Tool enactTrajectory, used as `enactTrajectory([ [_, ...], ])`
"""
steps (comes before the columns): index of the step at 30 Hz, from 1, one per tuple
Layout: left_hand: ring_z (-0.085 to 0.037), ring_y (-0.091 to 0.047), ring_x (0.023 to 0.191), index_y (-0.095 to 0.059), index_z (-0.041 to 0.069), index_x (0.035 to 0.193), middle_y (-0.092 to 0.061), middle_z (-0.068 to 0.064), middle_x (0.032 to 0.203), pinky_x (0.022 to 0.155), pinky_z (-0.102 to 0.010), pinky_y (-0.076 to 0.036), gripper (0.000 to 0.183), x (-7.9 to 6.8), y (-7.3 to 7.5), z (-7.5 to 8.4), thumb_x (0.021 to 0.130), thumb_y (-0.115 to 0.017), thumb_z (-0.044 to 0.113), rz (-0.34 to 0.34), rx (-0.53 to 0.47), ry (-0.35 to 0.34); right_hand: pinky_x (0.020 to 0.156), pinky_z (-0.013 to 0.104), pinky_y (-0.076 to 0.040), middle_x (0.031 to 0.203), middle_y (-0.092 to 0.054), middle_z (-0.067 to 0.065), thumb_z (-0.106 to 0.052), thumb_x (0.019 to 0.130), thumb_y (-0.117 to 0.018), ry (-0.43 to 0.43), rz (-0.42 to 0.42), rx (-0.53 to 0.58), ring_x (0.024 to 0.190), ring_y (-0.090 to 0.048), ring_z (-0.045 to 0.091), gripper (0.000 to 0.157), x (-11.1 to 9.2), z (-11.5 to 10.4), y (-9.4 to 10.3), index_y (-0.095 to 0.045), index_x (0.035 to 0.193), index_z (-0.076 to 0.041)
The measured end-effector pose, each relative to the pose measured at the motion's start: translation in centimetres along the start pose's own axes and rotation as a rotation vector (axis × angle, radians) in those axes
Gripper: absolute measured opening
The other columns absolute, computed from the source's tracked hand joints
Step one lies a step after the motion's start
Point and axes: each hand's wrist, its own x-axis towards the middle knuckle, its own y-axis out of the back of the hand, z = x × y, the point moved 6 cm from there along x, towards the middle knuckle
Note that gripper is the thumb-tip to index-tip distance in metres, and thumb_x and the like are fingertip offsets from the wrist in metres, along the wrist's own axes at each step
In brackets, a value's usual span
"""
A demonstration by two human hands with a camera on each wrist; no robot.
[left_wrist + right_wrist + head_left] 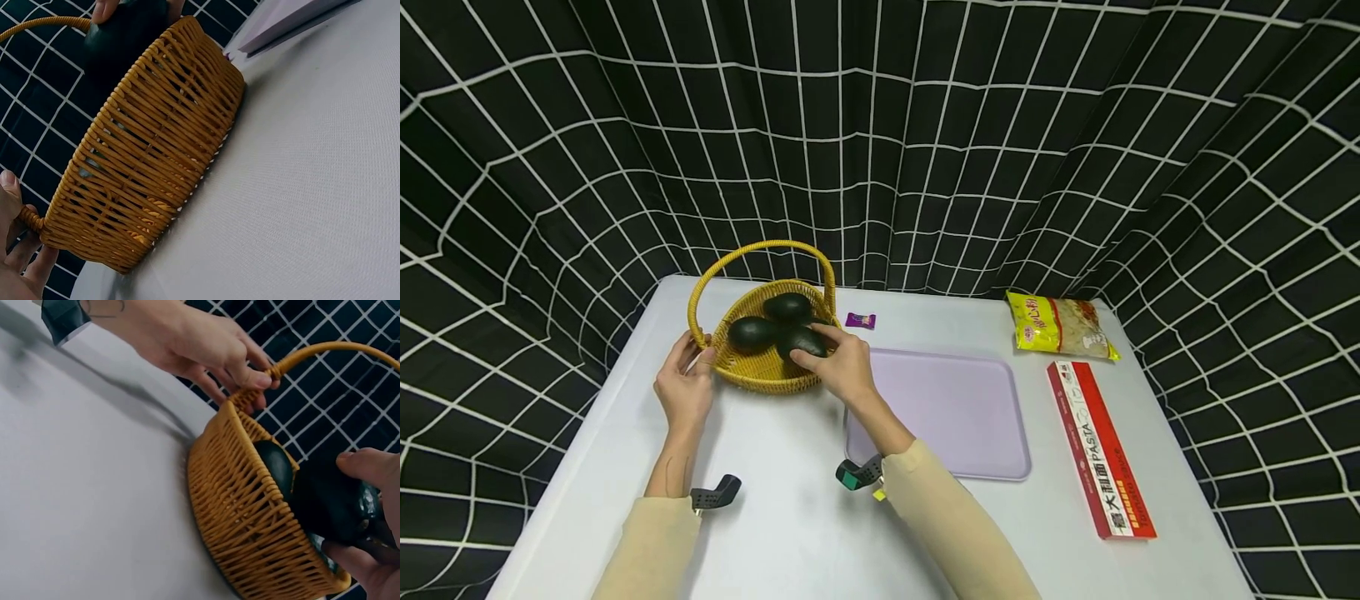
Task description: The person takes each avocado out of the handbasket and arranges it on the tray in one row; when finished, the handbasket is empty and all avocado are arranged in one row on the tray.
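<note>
A yellow wicker basket [767, 385] with an arched handle stands at the table's back left. Inside it show dark green avocados: one at the left [751, 334], one at the back [787, 307], and one at the front right [802, 340]. My right hand [847, 367] grips the front right avocado between thumb and fingers, level with the rim. At the basket's left end, my left hand [687, 390] pinches the foot of the handle, thumb in front and fingers behind, as the right wrist view shows. The basket's wall partly hides its contents in the left wrist view.
A lavender tray [951, 417] lies right of the basket, partly under my right forearm. Behind it is a small purple wrapped sweet [861, 320]. Farther right lie a yellow food bag [1060, 325] and a long red pasta box [1101, 450]. Black grid-patterned curtains [880, 150] surround the table.
</note>
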Motion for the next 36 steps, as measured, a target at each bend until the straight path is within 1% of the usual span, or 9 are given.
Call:
enactTrajectory([
  [3, -0.029, -0.064, 0.132, -0.058, 0.008, 0.147, -0.069, -0.016, 0.138, 0.103, -0.014, -0.056, 0.046, 0.0, -0.1, -0.1, 0.103, -0.068, 0.014, -0.006, 0.002, 0.006, 0.091, 0.036, -0.064, 0.123, -0.077, 0.012, -0.032, 0.082, -0.091, -0.014, 0.022, 0.02, 0.111, -0.072, 0.025, 0.058, -0.1, 0.2, 0.5, -0.072, 0.134, -0.013],
  [7, -0.029, -0.064, 0.132, -0.058, 0.007, 0.147, -0.069, -0.016, 0.138, 0.102, -0.013, -0.056, 0.046, -0.1, -0.1, -0.1, 0.103, -0.068, 0.013, -0.009, -0.007, 0.009, 0.094, 0.041, -0.063, 0.124, -0.076, 0.012, -0.03, 0.08, -0.092, -0.032, 0.054, 0.064, 0.113, -0.072, 0.027, 0.058, -0.4, 0.5, 1.2, -0.073, 0.132, -0.012],
  [10, -0.029, -0.064, 0.132, -0.059, 0.007, 0.147, -0.069, -0.016, 0.138, 0.103, -0.013, -0.056, 0.046, -0.1, -0.1, -0.1, 0.103, -0.068, 0.013, -0.005, -0.005, 0.003, 0.092, 0.043, -0.063, 0.124, -0.077, 0.013, -0.028, 0.079, -0.093, -0.042, 0.073, 0.09, 0.114, -0.072, 0.029, 0.057, -0.7, 0.7, 1.8, -0.074, 0.131, -0.012],
  [17, -0.029, -0.064, 0.132, -0.059, 0.008, 0.147, -0.069, -0.015, 0.138, 0.104, -0.017, -0.057, 0.046, -0.1, 0.0, 0.0, 0.103, -0.068, 0.015, -0.004, 0.01, -0.004, 0.082, 0.032, -0.065, 0.122, -0.077, 0.013, -0.025, 0.078, -0.093, -0.052, 0.107, 0.131, 0.112, -0.073, 0.03, 0.055, -1.3, 1.2, 3.0, -0.075, 0.128, -0.01],
  [22, -0.029, -0.064, 0.132, -0.059, 0.006, 0.146, -0.069, -0.016, 0.137, 0.104, -0.015, -0.056, 0.046, 0.0, 0.1, 0.1, 0.102, -0.069, 0.014, -0.001, -0.001, -0.011, 0.078, 0.03, -0.068, 0.127, -0.075, 0.014, -0.021, 0.078, -0.094, -0.053, 0.127, 0.194, 0.111, -0.075, 0.03, 0.056, -1.8, 1.7, 3.6, -0.074, 0.128, -0.006],
  [25, -0.029, -0.065, 0.132, -0.059, 0.006, 0.146, -0.07, -0.016, 0.137, 0.103, -0.013, -0.056, 0.046, 0.0, 0.2, 0.1, 0.102, -0.069, 0.013, 0.004, -0.007, -0.02, 0.077, 0.028, -0.068, 0.127, -0.075, 0.012, -0.022, 0.078, -0.093, -0.062, 0.141, 0.214, 0.111, -0.075, 0.029, 0.057, -2.0, 2.0, 3.9, -0.074, 0.128, -0.006],
  [28, -0.028, -0.065, 0.132, -0.059, 0.006, 0.146, -0.07, -0.015, 0.136, 0.102, -0.012, -0.055, 0.046, 0.0, 0.2, 0.1, 0.102, -0.069, 0.013, 0.003, -0.007, -0.025, 0.078, 0.027, -0.067, 0.126, -0.076, 0.01, -0.024, 0.078, -0.094, -0.078, 0.158, 0.217, 0.112, -0.074, 0.027, 0.055, -2.2, 2.4, 4.3, -0.075, 0.128, -0.009],
  [32, -0.029, -0.064, 0.132, -0.059, 0.007, 0.146, -0.069, -0.016, 0.137, 0.103, -0.013, -0.056, 0.046, 0.1, 0.1, 0.0, 0.102, -0.069, 0.013, -0.005, -0.007, -0.014, 0.08, 0.03, -0.068, 0.125, -0.076, 0.009, -0.023, 0.077, -0.094, -0.107, 0.183, 0.231, 0.113, -0.074, 0.027, 0.054, -2.6, 3.0, 4.9, -0.076, 0.127, -0.013],
  [36, -0.03, -0.064, 0.132, -0.059, 0.006, 0.146, -0.069, -0.017, 0.138, 0.103, -0.013, -0.056, 0.046, 0.1, 0.1, 0.0, 0.101, -0.07, 0.013, 0.0, -0.002, -0.012, 0.084, 0.032, -0.068, 0.127, -0.075, 0.01, -0.021, 0.077, -0.094, -0.121, 0.198, 0.242, 0.114, -0.074, 0.027, 0.054, -3.0, 3.5, 5.3, -0.076, 0.128, -0.013],
])
